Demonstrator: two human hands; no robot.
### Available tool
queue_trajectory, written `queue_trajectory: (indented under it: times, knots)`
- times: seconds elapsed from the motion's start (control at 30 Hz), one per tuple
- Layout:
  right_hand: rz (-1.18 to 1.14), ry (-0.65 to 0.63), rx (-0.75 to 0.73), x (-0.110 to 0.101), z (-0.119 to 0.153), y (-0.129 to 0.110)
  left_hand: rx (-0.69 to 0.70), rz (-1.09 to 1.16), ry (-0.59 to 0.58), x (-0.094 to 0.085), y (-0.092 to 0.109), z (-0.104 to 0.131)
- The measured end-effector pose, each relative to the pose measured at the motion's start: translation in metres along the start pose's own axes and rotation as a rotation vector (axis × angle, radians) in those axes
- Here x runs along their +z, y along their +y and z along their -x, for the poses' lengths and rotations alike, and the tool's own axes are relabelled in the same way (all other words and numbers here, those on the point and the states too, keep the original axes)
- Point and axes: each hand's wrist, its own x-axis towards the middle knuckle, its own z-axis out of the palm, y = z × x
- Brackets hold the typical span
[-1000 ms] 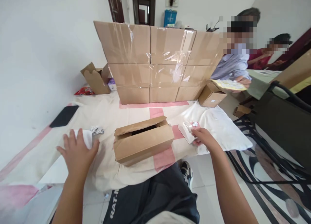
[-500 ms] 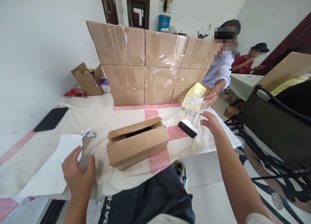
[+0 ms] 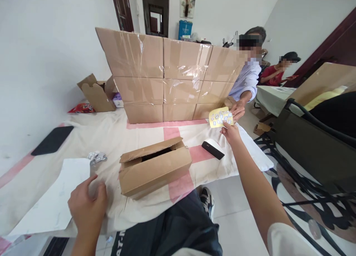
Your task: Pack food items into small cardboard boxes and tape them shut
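My right hand (image 3: pixel 231 132) pinches the lower edge of a yellow sheet (image 3: pixel 213 119) covered with small printed shapes, perhaps stickers. Another person's hand (image 3: pixel 239 109) still has the sheet's right side. Over the left of the table my left hand (image 3: pixel 86 202) is empty, its fingers loosely bent and the thumb apart. Beside it lies a white paper sheet (image 3: pixel 52 196), with small grey-and-white cut-out pieces (image 3: pixel 97 157) at the paper's upper corner. Between my hands sits a brown cardboard box (image 3: pixel 158 174), its top flaps partly raised. Its inside is mostly dark.
A wall of taped cartons (image 3: pixel 180 89) stands along the table's far side. A black-and-white object (image 3: pixel 213 149) lies right of the box, and a black flat pad (image 3: pixel 52 140) at far left. Behind are an opened carton (image 3: pixel 97 95) and a red packet (image 3: pixel 82 107). A dark folding chair (image 3: pixel 311 148) stands right.
My right hand has reached up to the yellow sheet and taken its lower edge. The sheet has tilted flatter in the other person's hand. My left hand has barely moved.
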Motion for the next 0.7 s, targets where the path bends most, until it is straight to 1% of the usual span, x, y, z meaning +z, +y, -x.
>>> queue_trajectory:
  times: [0.07,0.13,0.2,0.37,0.47,0.53,0.6,0.7]
  knots:
    - [0.009,-0.011,0.018,-0.009,0.007,0.000,-0.016,0.002,0.004,0.001,-0.001,0.001]
    - [0.040,-0.013,0.057,-0.024,0.015,0.000,-0.032,0.012,0.005,0.001,0.000,0.001]
    - [0.091,0.001,0.110,-0.048,0.026,0.000,-0.034,0.019,0.004,0.000,0.002,0.001]
    - [0.271,0.088,0.261,-0.115,0.058,0.006,-0.020,0.020,0.012,-0.001,0.004,0.000]
    - [0.403,0.144,0.309,-0.141,0.072,0.012,-0.029,-0.003,0.003,-0.001,0.006,0.000]
    - [0.500,0.168,0.309,-0.148,0.077,0.012,-0.038,-0.015,-0.001,-0.001,0.006,0.000]
    - [0.602,0.188,0.272,-0.149,0.078,0.007,-0.050,-0.020,-0.009,-0.002,0.006,-0.001]
    - [0.732,0.218,0.115,-0.136,0.081,-0.005,-0.069,-0.028,-0.013,-0.002,0.006,0.000]
